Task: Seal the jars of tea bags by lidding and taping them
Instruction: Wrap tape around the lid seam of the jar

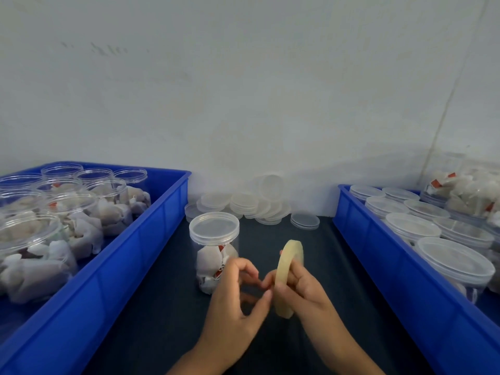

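Just in front of the lidded jar [214,250], our right hand [303,286] keeps a grip on the tape roll [288,277], held on edge above the dark counter [167,307]. Our left hand [235,301], fingers curled, pinches at the roll's near rim. Left of the jar stands a blue bin [121,255] of unlidded jars; right of it, another bin [392,266] holds lidded ones. Behind it lie loose lids [243,204].

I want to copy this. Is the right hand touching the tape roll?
Touching: the head view shows the right hand gripping the tape roll, fingers curled around its ring.
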Action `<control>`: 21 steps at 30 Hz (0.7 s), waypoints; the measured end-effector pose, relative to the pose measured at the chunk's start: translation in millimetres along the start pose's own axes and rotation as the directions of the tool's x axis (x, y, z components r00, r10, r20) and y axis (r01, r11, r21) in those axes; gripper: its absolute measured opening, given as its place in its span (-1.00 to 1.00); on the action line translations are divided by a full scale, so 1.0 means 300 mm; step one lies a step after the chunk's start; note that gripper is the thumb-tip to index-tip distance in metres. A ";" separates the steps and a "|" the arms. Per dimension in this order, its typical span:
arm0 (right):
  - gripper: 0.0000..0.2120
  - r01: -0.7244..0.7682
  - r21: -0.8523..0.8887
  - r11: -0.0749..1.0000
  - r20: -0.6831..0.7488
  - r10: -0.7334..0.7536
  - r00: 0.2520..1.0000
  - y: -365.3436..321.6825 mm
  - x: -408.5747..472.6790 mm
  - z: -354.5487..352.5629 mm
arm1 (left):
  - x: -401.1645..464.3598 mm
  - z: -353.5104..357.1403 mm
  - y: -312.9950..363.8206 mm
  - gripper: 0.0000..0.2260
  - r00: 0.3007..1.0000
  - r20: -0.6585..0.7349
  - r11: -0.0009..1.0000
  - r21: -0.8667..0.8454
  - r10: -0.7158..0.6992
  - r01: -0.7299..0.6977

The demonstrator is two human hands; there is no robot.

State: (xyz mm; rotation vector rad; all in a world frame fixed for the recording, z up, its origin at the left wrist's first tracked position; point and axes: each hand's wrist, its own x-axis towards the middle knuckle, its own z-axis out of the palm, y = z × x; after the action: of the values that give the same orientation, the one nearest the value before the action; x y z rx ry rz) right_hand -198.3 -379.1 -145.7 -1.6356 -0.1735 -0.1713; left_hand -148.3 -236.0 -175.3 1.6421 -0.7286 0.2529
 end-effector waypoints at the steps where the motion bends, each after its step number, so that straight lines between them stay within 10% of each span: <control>1: -0.74 0.011 -0.082 0.997 0.030 -0.008 1.000 -0.006 -0.002 -0.005 | 0.005 -0.009 0.005 -0.74 0.997 -0.031 0.996 0.053 0.071 -0.069; 11: -0.58 0.005 -0.335 0.942 0.217 0.072 0.974 -0.009 -0.002 0.002 | 0.042 -0.055 -0.004 -0.88 0.977 0.030 0.946 0.248 0.209 -0.210; 21: -0.57 -0.056 -0.345 0.937 0.117 0.102 0.988 0.017 0.006 -0.002 | 0.032 -0.035 -0.025 -0.94 0.950 0.126 0.815 0.490 0.285 -0.309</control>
State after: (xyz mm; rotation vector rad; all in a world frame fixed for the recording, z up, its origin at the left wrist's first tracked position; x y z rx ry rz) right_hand -195.6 -380.1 -150.2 -1.9985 -0.1863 -0.0294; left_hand -134.1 -228.8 -173.8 2.0293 -1.0185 0.6820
